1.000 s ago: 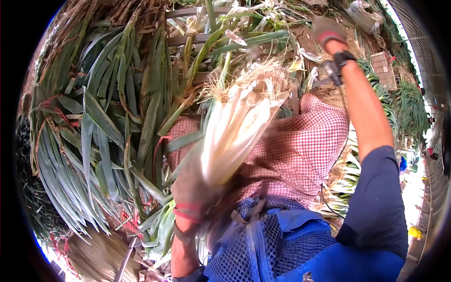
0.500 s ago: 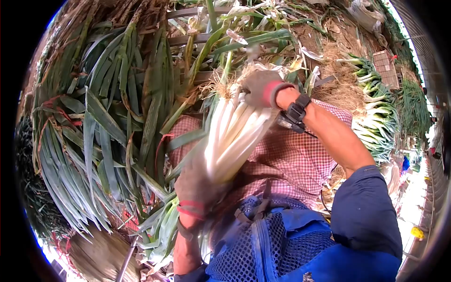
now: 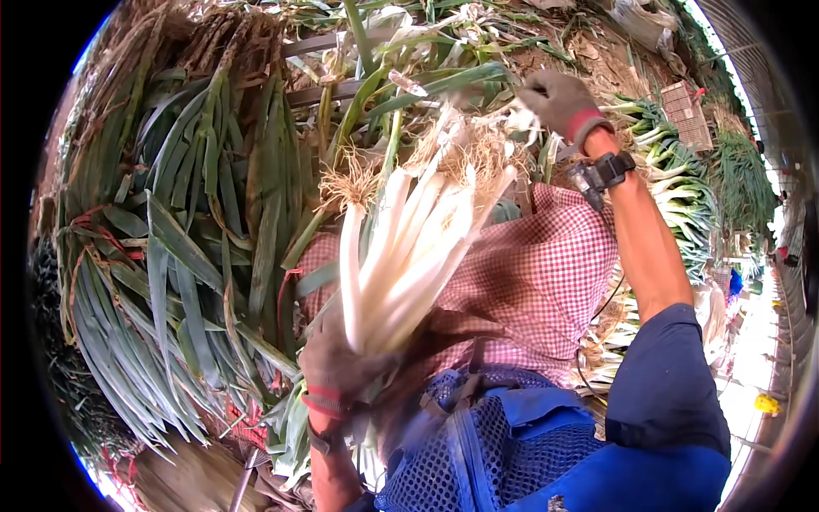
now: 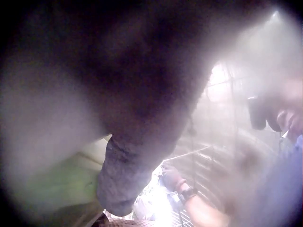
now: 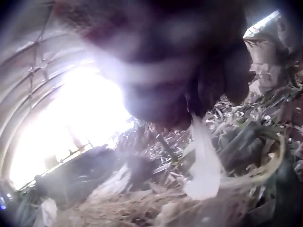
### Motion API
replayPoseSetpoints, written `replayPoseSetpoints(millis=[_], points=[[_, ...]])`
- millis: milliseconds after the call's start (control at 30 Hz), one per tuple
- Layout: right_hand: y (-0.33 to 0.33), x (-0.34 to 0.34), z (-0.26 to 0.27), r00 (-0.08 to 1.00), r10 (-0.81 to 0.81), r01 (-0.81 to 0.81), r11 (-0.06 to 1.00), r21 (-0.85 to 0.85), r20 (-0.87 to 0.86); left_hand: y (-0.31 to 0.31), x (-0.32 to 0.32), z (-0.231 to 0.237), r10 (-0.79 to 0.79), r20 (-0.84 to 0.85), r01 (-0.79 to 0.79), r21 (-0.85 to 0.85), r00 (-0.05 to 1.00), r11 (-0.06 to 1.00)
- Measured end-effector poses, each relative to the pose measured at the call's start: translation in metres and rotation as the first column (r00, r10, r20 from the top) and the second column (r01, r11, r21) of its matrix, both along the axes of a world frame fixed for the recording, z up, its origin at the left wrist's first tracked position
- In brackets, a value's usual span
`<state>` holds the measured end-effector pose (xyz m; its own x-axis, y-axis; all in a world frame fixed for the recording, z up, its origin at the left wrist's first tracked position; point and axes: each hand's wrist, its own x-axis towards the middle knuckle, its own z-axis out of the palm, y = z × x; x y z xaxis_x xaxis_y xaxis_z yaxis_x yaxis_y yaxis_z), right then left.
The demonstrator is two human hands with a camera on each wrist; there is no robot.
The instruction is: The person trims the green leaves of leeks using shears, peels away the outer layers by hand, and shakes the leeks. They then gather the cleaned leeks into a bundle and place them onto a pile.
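My gloved left hand (image 3: 341,363) grips a bunch of leeks (image 3: 409,256) around the lower part of their white shafts, with the root ends pointing up and away. Brown stringy roots (image 3: 490,158) fan out at the top of the bunch. The gloved right hand (image 3: 559,104) is up to the right of those roots, apart from the shafts, its fingers curled. From its fingers in the right wrist view hangs a pale strip of leek skin (image 5: 203,165). Dark glove fabric (image 4: 123,175) fills much of the left wrist view.
A large heap of untrimmed leeks (image 3: 188,222) lies on the left, partly tied with red string. Rows of white-ended leeks (image 3: 682,192) lie on the right beside a crate (image 3: 685,115). Loose leaves and peelings (image 3: 478,34) cover the ground ahead. A checked cloth (image 3: 546,273) covers the lap.
The right hand came in from the upper right to the root end of the bunch, then pulled away up and right with a pale strip. The left hand keeps its grip on the leeks.
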<state>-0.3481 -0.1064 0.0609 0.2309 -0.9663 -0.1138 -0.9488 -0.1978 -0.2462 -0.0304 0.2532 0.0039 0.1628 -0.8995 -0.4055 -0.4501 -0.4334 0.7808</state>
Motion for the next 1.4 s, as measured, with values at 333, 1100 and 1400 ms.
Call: replayPoseSetpoints(millis=[333, 1100, 1400], points=[[0.047, 0.125, -0.014, 0.663, 0.634, -0.545, 0.773, 0.324, -0.398, -0.002, -0.002, 0.007, -0.025, -0.004, 0.025, -0.044, 1.0, 0.999], [0.227, 0.107, -0.087, 0.722, 0.182, -0.651, 0.503, 0.568, 0.667, -0.006, 0.026, -0.015, -0.089, -0.313, 0.074, -0.058, 0.946, 0.996], [0.21, 0.145, -0.007, 0.785, 0.407, -0.619, 0.539, 0.571, 0.467, -0.018, 0.037, -0.034, 0.108, -0.38, -0.152, -0.088, 0.919, 0.984]])
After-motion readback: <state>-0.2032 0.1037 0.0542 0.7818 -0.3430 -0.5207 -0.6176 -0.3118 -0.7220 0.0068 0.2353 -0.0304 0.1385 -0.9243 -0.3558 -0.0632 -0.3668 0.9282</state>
